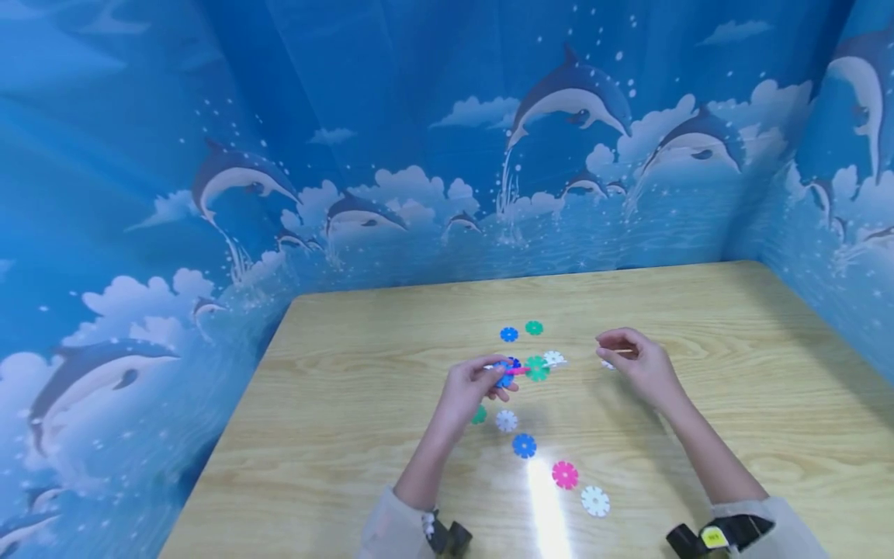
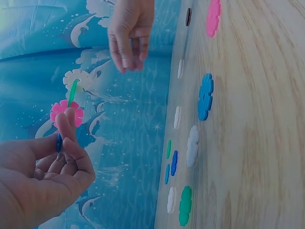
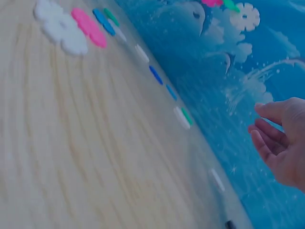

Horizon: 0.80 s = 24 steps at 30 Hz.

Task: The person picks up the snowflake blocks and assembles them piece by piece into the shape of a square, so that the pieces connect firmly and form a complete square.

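My left hand (image 1: 466, 390) pinches the blue end disc (image 1: 501, 376) of a short chain of notched plastic snowflake discs. From there the chain runs right through a pink disc (image 2: 56, 112) and a green disc (image 1: 537, 368) to a white disc (image 2: 70, 78) at its free end. The discs are slotted together at angles. Apart from the chain, to its right, my right hand (image 1: 646, 371) hovers above the table with loosely bent fingers. Nothing shows between its thumb and fingers in the right wrist view. A loose white disc (image 1: 608, 364) lies behind its fingertips, partly hidden.
Loose discs lie on the wooden table (image 1: 363, 349): blue (image 1: 509, 335) and green (image 1: 534, 328) at the back, green (image 1: 479, 415), white (image 1: 506, 421), blue (image 1: 524, 446), pink (image 1: 565, 475) and white (image 1: 596, 501) nearer. A dolphin-print curtain (image 1: 391, 140) hangs behind the table.
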Each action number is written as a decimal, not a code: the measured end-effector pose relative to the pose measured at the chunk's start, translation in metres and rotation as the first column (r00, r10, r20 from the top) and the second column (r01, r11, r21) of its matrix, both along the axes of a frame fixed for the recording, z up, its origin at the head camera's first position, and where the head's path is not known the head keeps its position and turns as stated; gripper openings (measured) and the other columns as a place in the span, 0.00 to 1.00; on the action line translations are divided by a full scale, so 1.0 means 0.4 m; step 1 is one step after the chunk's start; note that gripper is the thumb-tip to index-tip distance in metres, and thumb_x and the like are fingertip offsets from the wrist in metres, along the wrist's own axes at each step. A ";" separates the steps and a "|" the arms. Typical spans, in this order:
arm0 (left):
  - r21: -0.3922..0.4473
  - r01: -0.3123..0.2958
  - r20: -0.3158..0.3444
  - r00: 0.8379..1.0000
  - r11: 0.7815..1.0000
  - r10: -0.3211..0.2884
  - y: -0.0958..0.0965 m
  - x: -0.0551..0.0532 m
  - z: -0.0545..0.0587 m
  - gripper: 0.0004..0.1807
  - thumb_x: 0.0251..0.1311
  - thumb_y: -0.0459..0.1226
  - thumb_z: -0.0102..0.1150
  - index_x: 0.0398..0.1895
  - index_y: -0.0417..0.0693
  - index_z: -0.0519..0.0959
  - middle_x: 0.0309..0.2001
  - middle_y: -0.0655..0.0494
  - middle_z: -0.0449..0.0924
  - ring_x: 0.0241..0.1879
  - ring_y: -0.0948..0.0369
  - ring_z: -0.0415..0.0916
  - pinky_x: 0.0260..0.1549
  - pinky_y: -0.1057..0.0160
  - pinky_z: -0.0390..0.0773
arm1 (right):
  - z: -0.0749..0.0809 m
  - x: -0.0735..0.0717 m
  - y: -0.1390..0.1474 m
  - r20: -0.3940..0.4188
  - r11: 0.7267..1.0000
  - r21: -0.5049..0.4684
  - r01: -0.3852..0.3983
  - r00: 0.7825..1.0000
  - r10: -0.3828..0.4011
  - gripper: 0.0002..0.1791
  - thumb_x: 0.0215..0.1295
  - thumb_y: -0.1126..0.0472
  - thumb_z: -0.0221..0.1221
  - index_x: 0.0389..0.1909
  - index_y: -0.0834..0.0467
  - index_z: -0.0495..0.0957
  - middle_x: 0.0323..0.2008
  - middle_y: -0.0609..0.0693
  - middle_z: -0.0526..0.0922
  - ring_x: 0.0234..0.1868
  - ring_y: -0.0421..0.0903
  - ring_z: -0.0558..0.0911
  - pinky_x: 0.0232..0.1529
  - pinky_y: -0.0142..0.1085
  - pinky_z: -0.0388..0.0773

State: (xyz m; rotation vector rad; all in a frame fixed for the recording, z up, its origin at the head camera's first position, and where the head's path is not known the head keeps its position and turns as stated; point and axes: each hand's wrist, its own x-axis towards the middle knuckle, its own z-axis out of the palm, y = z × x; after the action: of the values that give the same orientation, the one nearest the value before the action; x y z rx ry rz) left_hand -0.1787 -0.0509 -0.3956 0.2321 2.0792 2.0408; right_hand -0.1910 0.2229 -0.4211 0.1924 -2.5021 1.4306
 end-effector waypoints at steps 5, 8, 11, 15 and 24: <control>-0.003 0.003 0.013 1.000 1.000 -0.003 -0.001 -0.001 0.000 0.14 0.63 0.34 0.53 0.51 0.37 0.76 0.28 0.47 0.82 0.23 0.61 0.78 0.42 0.43 0.76 | -0.040 -0.019 0.027 0.004 0.998 0.032 0.063 0.998 -0.063 0.14 0.62 0.64 0.59 0.45 0.68 0.75 0.40 0.62 0.79 0.38 0.32 0.73 0.38 0.16 0.72; -0.003 0.009 0.025 1.000 1.000 -0.009 -0.001 0.000 0.000 0.15 0.63 0.35 0.53 0.51 0.38 0.75 0.28 0.48 0.82 0.24 0.61 0.78 0.43 0.43 0.75 | -0.060 -0.023 0.039 0.001 0.994 0.056 0.099 0.995 -0.099 0.14 0.62 0.65 0.59 0.45 0.69 0.75 0.40 0.62 0.79 0.38 0.35 0.74 0.37 0.15 0.71; -0.008 0.013 0.021 1.000 1.000 -0.013 -0.001 -0.001 -0.002 0.15 0.63 0.35 0.53 0.51 0.38 0.75 0.28 0.48 0.82 0.24 0.60 0.78 0.43 0.43 0.75 | -0.076 -0.027 0.049 0.001 0.989 0.081 0.123 0.992 -0.124 0.14 0.61 0.64 0.59 0.44 0.69 0.75 0.40 0.63 0.79 0.39 0.44 0.76 0.37 0.19 0.71; -0.023 0.008 0.007 1.000 1.000 -0.008 0.000 0.000 -0.003 0.14 0.63 0.34 0.53 0.50 0.37 0.76 0.28 0.48 0.82 0.23 0.60 0.78 0.41 0.43 0.76 | -0.094 -0.028 0.062 0.037 0.983 0.116 0.141 0.989 -0.146 0.16 0.61 0.61 0.59 0.46 0.68 0.74 0.43 0.64 0.77 0.41 0.55 0.76 0.39 0.32 0.73; -0.041 0.001 0.009 1.000 0.999 -0.001 0.001 0.000 0.000 0.15 0.63 0.36 0.54 0.51 0.38 0.76 0.28 0.48 0.82 0.23 0.61 0.78 0.40 0.45 0.77 | -0.119 -0.036 0.071 -0.020 0.967 0.205 0.152 0.988 -0.152 0.18 0.56 0.64 0.63 0.45 0.71 0.76 0.36 0.61 0.75 0.35 0.53 0.75 0.33 0.36 0.71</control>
State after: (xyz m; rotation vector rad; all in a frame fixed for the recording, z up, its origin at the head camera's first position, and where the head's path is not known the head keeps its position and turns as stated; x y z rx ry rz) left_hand -0.1786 -0.0506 -0.3956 0.2172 2.1128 1.9929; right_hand -0.2055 0.2513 -0.4689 0.0395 -2.5970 1.1106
